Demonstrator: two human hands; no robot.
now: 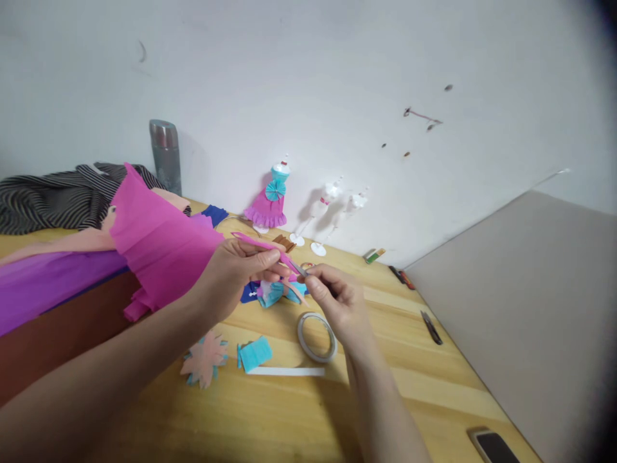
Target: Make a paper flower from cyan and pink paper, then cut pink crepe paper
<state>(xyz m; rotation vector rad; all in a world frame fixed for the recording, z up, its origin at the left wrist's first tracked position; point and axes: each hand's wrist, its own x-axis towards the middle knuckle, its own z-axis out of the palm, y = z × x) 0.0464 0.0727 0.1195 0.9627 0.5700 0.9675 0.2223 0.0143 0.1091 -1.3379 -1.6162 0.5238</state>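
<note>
My left hand (243, 267) is closed in a pinch round a narrow pink strip (258, 242), which slants down toward my right hand. At the strip's right end is a thin grey piece (299, 267) whose kind I cannot make out. My right hand (337, 299) pinches that grey end between thumb and fingers. Below my hands lie a blue and peach paper bow (272, 294) and a roll of white tape (303, 334). A blue crepe paper piece (257, 353) rests beside a white strip (289, 371). Layered peach paper petals (205, 360) lie under my left forearm.
Pink crepe paper (161, 241) and purple paper (62, 280) pile up at left, near a striped cloth (58, 199) and a flask (165, 154). A small dressed stand (268, 202) and two white stands (320, 209) line the wall. At right are a cutter (431, 328) and a phone (494, 445).
</note>
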